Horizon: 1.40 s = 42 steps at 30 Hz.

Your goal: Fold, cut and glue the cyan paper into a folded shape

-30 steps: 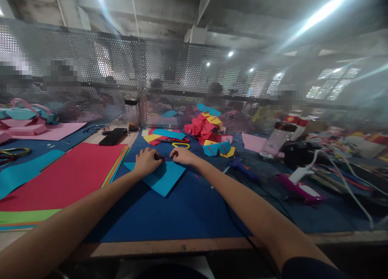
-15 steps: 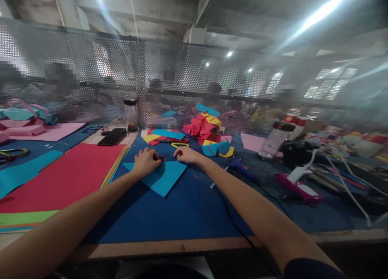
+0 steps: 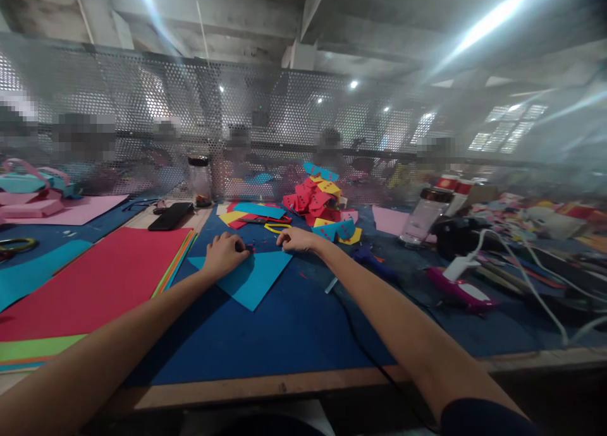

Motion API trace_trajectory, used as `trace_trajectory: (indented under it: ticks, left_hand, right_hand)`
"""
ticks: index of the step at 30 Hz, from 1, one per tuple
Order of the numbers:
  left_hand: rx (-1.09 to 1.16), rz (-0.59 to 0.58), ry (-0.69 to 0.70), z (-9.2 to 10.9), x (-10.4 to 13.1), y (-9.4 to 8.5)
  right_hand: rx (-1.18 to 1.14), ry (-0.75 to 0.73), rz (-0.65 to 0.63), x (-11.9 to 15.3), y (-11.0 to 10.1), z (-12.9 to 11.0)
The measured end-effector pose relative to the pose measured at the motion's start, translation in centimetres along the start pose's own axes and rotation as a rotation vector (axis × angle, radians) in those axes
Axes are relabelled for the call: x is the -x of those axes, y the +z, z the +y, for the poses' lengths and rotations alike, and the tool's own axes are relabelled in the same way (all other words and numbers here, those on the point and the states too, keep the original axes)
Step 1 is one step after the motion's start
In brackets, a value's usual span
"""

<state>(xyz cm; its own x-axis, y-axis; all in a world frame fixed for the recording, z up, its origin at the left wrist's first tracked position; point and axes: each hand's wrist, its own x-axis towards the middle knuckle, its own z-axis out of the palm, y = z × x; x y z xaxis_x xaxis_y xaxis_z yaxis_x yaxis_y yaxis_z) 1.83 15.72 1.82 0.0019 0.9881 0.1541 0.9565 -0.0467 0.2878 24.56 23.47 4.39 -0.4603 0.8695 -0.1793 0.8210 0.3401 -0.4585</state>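
A blue sheet of paper (image 3: 255, 283) lies on the dark blue mat, one corner pointing at me. My left hand (image 3: 224, 255) rests on its upper left part, fingers curled and thumb against them. Small dark and red bits show at those fingertips, too small to name. Just beyond the paper's right corner is my right hand (image 3: 298, 239), closed in a pinch; what it holds, if anything, is hidden. Yellow-handled scissors (image 3: 276, 227) lie behind, beside loose blue, red and yellow paper pieces (image 3: 260, 210). Behind my right hand is a pile of folded paper shapes (image 3: 317, 199) with red dots.
A stack of coloured paper (image 3: 104, 278) and a black phone (image 3: 171, 217) lie left. Right are a blue glue gun (image 3: 374, 263), a glass bottle (image 3: 425, 216), a purple power strip (image 3: 462, 289) and cables. A perforated metal screen (image 3: 265, 120) stands behind; people sit beyond it.
My right hand has shifted slightly right, away from my left hand. The left hand stays on the blue paper. The whole view has swung a little to the right.
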Motion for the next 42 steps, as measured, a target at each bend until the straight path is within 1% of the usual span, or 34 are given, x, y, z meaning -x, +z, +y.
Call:
trace_trajectory:
  ticks: [6, 14, 24, 30, 33, 37, 40, 42]
  left_hand:
    - [0.003, -0.006, -0.006, 0.1, 0.0, -0.1]
    - [0.022, -0.002, -0.009, 0.0, 0.0, 0.0]
    - [0.074, 0.033, 0.002, -0.3, -0.1, 0.3]
    - [0.054, 0.025, -0.005, -0.3, -0.1, 0.3]
    - [0.038, 0.018, -0.009, -0.1, 0.0, 0.2]
    - [0.030, 0.016, -0.011, 0.0, 0.1, 0.1]
    - [0.032, 0.013, -0.014, 0.1, 0.1, 0.0]
    - [0.032, 0.012, -0.018, 0.2, 0.1, 0.0]
  right_hand:
    - [-0.015, -0.009, 0.000, 0.4, -0.9, 0.4]
    - [-0.010, -0.016, -0.025, 0.4, -1.3, 0.8]
    - [0.023, 0.001, -0.099, 0.1, -2.1, 2.7]
    - [-0.006, -0.010, -0.115, -0.3, -2.3, 3.6]
    - [-0.029, -0.025, -0.091, -0.2, -2.3, 3.8]
    - [-0.078, -0.062, 0.009, 0.0, -2.0, 3.7]
    - [-0.115, -0.098, 0.094, -0.2, -1.1, 3.0]
    - [-0.129, -0.128, 0.125, -0.5, -0.3, 2.4]
